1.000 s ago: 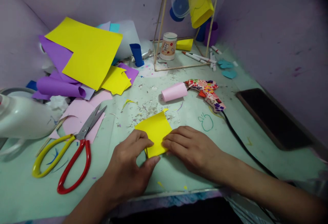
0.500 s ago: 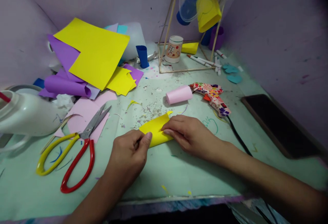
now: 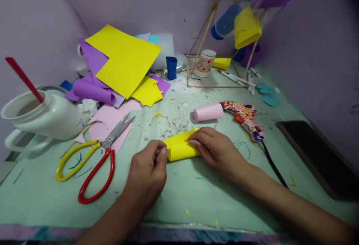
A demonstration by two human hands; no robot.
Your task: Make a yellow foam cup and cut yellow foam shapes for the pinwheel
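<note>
A yellow paper, curled into a tube, lies on the table in front of me. My left hand pinches its left end between thumb and fingers. My right hand is closed over its right end, fingertips pressed on the top. Just behind it rests a pink paper tube, with the tip of a flower-patterned glue gun at its right end. To the left of my left hand lie scissors with one yellow and one red handle, blades part open.
A white mug holding a red stick stands at left. Yellow sheets and purple paper are piled behind. A stick frame with a printed paper cup stands at the back. A phone lies at right.
The camera view has shifted, so the scene sits further right and lower. The yellow paper is curled further into a tube, and my left fingers have moved to its left edge.
</note>
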